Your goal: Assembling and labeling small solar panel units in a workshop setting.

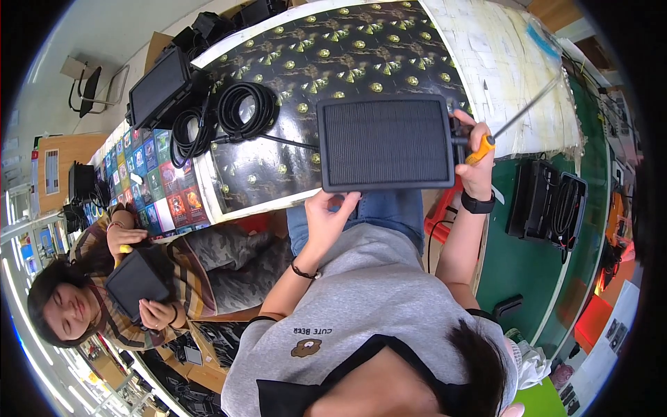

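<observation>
Black ribbed panel [385,142] lying flat at the patterned table [361,48] edge, left hand [328,217] gripping its near edge with curled fingers, right hand [475,156] closing around an orange-handled screwdriver [511,125] at its right side

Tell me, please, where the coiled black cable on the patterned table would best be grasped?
Probably across the bundled loops of the coiled black cable, from above: it lies flat on the patterned table, loops stacked into one thick ring, so a hand closing over one side gathers them all.
</observation>
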Demonstrator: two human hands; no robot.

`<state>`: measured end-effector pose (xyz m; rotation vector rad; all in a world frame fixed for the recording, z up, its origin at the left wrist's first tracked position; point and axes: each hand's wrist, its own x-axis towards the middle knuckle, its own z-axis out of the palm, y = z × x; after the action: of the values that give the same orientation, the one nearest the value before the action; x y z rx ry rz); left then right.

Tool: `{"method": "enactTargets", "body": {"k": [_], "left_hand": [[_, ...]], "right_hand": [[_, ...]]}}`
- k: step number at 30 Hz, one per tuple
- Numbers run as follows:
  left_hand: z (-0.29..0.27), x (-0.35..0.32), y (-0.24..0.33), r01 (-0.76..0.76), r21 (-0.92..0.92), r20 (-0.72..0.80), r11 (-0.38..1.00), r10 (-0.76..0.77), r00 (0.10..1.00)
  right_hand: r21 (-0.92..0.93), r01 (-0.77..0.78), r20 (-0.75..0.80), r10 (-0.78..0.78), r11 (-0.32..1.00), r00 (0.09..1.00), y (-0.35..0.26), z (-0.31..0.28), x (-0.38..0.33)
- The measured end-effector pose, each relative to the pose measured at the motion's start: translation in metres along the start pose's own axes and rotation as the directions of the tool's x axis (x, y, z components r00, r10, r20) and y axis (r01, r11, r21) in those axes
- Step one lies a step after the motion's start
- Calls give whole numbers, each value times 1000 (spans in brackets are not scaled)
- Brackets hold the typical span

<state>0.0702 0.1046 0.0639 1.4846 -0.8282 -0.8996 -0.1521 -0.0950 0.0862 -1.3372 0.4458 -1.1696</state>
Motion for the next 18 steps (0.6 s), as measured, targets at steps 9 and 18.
{"method": "enactTargets", "body": {"k": [9,18], "left_hand": [[-9,34,35,62,-212,5,975,-62,998],[-17,56,49,35,-183,53,983,-26,998]], "right_hand": [[-72,-271,-147,258,960,955,-11,45,65],[-128,-419,-247,381,899,891,-7,49,85]]}}
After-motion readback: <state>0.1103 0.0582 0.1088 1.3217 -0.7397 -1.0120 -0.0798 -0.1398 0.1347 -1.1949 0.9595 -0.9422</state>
